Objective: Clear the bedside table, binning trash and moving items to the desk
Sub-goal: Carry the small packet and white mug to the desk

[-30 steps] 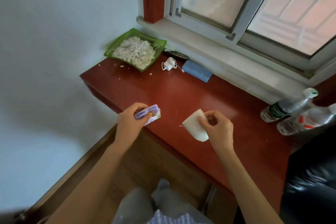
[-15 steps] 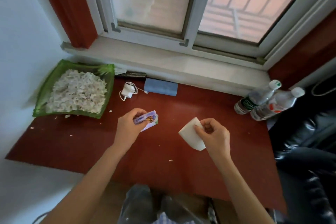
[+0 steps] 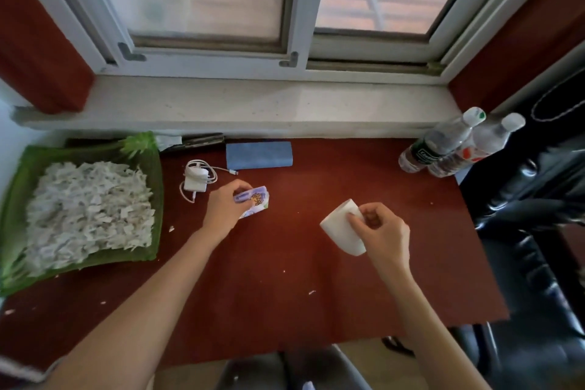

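I find the left hand clenched round a small purple packet, held low over the red table just beside the white charger. The right hand pinches the rim of a white paper cup, thumb and fingers gripping its wall, the cup tilted on its side.

My judgement: both items are in hand and lifted or nearly so, and the step is to carry them off, trash to the bin. I cannot see a bin. To do this well I would keep the pinch on the cup light, since thin paper will crush, and hold its mouth up in case of dregs. I would lift the packet straight, clear of the charger's cord.

Surface: scattered white crumbs across the tabletop. A green tray heaped with white scraps sits at the left edge. A blue case lies at the back near the windowsill. Two plastic bottles stand at the right rear corner, touching. A black chair adjoins the right side. Much remains uncleared.
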Available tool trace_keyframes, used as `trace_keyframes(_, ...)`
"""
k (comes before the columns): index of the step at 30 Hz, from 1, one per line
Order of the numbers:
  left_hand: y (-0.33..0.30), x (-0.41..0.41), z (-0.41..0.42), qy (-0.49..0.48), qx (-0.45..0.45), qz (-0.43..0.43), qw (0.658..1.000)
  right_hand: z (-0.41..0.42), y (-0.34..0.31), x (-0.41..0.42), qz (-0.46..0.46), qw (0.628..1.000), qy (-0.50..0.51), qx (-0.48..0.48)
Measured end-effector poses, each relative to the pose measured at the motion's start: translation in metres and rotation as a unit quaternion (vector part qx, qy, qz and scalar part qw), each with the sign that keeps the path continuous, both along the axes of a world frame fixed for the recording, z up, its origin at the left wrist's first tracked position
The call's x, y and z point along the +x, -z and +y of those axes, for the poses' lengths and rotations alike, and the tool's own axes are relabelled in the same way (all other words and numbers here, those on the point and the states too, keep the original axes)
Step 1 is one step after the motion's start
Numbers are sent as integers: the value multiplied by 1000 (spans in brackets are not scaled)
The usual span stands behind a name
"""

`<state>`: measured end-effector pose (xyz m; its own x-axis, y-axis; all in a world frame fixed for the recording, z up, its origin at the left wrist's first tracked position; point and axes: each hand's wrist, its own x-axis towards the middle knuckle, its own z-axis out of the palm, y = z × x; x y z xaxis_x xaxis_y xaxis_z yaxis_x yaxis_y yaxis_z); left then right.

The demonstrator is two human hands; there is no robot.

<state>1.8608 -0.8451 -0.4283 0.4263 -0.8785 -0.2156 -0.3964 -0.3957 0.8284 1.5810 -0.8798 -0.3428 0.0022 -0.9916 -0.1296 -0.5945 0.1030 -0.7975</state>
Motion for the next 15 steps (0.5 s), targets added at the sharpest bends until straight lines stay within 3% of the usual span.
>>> trace_keyframes(8,24,6,-28,23,19,-53,998,-22,8,11,-1,1000,2,-3)
trace_keyframes(15,24,-1,-27,51,-10,-195,979,-39,14,18,-3,1000,5,-3)
